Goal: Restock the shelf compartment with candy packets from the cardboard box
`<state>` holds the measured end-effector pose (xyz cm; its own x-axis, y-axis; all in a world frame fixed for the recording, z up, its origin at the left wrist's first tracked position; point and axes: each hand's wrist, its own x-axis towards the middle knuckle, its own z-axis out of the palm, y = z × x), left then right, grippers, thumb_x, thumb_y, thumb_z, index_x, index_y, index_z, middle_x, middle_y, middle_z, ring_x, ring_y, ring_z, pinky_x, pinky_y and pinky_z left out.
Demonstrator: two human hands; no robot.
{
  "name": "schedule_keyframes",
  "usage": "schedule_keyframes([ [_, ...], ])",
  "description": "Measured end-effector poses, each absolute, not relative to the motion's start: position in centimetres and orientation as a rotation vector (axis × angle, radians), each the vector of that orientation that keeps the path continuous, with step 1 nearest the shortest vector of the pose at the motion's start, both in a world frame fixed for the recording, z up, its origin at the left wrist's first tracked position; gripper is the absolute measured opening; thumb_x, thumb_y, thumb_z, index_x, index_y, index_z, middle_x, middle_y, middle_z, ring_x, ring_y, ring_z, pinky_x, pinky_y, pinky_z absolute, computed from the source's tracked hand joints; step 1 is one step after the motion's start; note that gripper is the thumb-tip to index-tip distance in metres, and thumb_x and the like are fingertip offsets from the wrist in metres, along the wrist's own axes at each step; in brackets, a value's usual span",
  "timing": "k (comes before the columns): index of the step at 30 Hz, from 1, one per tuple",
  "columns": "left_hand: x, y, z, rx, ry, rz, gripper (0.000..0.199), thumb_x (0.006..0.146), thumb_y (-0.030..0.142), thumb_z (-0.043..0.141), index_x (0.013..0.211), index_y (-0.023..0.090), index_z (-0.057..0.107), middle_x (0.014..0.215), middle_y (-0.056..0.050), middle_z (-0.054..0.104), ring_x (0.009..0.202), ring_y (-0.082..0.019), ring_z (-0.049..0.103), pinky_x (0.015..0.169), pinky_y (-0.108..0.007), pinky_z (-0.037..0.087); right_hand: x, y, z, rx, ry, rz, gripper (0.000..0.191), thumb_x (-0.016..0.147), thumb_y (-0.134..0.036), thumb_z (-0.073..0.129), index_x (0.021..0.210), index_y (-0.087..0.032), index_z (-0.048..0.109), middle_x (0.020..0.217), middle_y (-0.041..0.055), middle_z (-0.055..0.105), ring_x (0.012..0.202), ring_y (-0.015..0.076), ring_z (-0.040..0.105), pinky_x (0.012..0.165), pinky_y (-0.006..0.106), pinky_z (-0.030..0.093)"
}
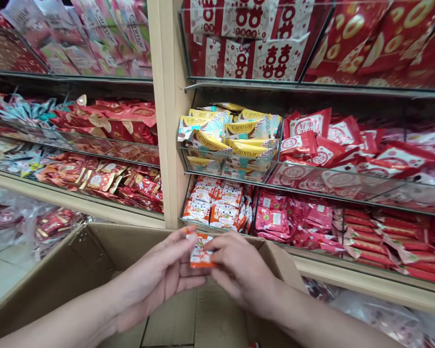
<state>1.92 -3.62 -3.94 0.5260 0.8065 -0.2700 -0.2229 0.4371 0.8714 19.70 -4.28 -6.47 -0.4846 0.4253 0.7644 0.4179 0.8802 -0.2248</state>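
Over the cardboard box (pixel 130 241), my right hand (pixel 242 270) pinches a small orange-and-white packet (pixel 200 252) by its right side. My left hand (pixel 163 270) is turned palm up around the packet's left side, its thumb at the upper left corner and its lower fingers stretched beneath. Another orange item shows at the left fingertips, too small to make out. Just behind the hands, similar orange-and-white packets (pixel 224 212) are stacked in the lowest shelf compartment.
Yellow Ginmar packets (pixel 242 128) fill the compartment above, with red-and-white packets (pixel 308 128) to their right. Pink packets (pixel 273 220) lie at lower right. A wooden upright (pixel 170 116) divides the shelves. Plastic bags (pixel 384 311) sit below the shelves.
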Motion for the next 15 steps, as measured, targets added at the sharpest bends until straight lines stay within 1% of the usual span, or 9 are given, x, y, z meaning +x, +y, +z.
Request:
schedule_keyframes([
  [2,2.0,-4.0,-4.1,0.932,0.789,0.770,0.053,0.069,0.024,0.069,0.115,0.027,0.044,0.095,-0.001,0.064,0.080,-0.016,0.062,0.077,-0.033,0.048,19.7,-4.7,-6.2,-0.560,-2.302,-0.025,0.007,0.081,-0.013,0.048,0.084,-0.018,0.051,0.092,0.0078,0.061,0.089,0.0160,0.053,0.080,0.033,0.044],
  [3,1.9,-4.1,-4.2,0.969,0.808,0.781,0.057,0.068,0.020,0.069,0.116,0.029,0.041,0.095,0.000,0.064,0.079,-0.015,0.062,0.076,-0.032,0.048,19.7,-4.8,-6.1,-0.558,-2.326,-0.001,0.007,0.080,-0.015,0.049,0.085,-0.018,0.052,0.093,0.0080,0.061,0.090,0.0164,0.053,0.081,0.033,0.043],
  [4,1.9,-4.1,-4.3,1.010,0.823,0.775,0.057,0.068,0.019,0.069,0.117,0.029,0.040,0.095,0.000,0.064,0.078,-0.014,0.061,0.074,-0.031,0.048,19.8,-4.8,-6.0,-0.567,-2.296,0.030,0.007,0.080,-0.016,0.051,0.086,-0.018,0.053,0.094,0.0079,0.061,0.090,0.0165,0.053,0.081,0.034,0.043],
  [7,1.8,-3.9,-4.8,1.164,0.841,0.710,0.050,0.071,0.023,0.066,0.113,0.026,0.040,0.095,0.000,0.062,0.081,-0.014,0.057,0.075,-0.029,0.046,20.0,-4.6,-6.3,-0.661,-2.065,0.086,0.018,0.079,-0.018,0.053,0.098,-0.019,0.052,0.097,0.0088,0.059,0.093,0.0171,0.053,0.082,0.035,0.043],
  [10,1.9,-3.8,-5.3,1.363,0.816,0.632,0.033,0.072,0.030,0.064,0.098,0.021,0.048,0.089,0.000,0.060,0.080,-0.015,0.054,0.071,-0.028,0.044,20.3,-4.0,-7.0,-0.746,-2.015,0.171,0.034,0.079,-0.024,0.056,0.112,-0.018,0.049,0.103,0.0098,0.059,0.097,0.0182,0.053,0.083,0.034,0.044],
  [12,1.9,-3.7,-5.6,1.506,0.793,0.606,0.022,0.075,0.036,0.060,0.084,0.018,0.051,0.080,0.001,0.058,0.076,-0.014,0.052,0.068,-0.026,0.042,20.3,-3.9,-7.4,-0.768,-2.071,0.269,0.032,0.079,-0.025,0.058,0.110,-0.018,0.051,0.099,0.0081,0.062,0.092,0.0172,0.056,0.080,0.031,0.046],
  [14,1.8,-3.7,-5.7,1.598,0.792,0.578,0.023,0.077,0.039,0.056,0.079,0.016,0.052,0.075,0.001,0.057,0.072,-0.013,0.051,0.066,-0.026,0.041,20.2,-4.0,-7.7,-0.783,-2.079,0.357,0.029,0.080,-0.024,0.056,0.108,-0.018,0.053,0.093,0.0065,0.064,0.084,0.0150,0.059,0.075,0.027,0.047],
  [15,1.7,-3.6,-5.7,1.614,0.809,0.567,0.025,0.077,0.040,0.056,0.079,0.015,0.053,0.074,0.001,0.057,0.070,-0.013,0.051,0.065,-0.026,0.041,20.1,-4.1,-7.7,-0.789,-2.066,0.392,0.032,0.080,-0.023,0.055,0.111,-0.018,0.051,0.092,0.0062,0.064,0.082,0.0141,0.059,0.072,0.026,0.047],
])
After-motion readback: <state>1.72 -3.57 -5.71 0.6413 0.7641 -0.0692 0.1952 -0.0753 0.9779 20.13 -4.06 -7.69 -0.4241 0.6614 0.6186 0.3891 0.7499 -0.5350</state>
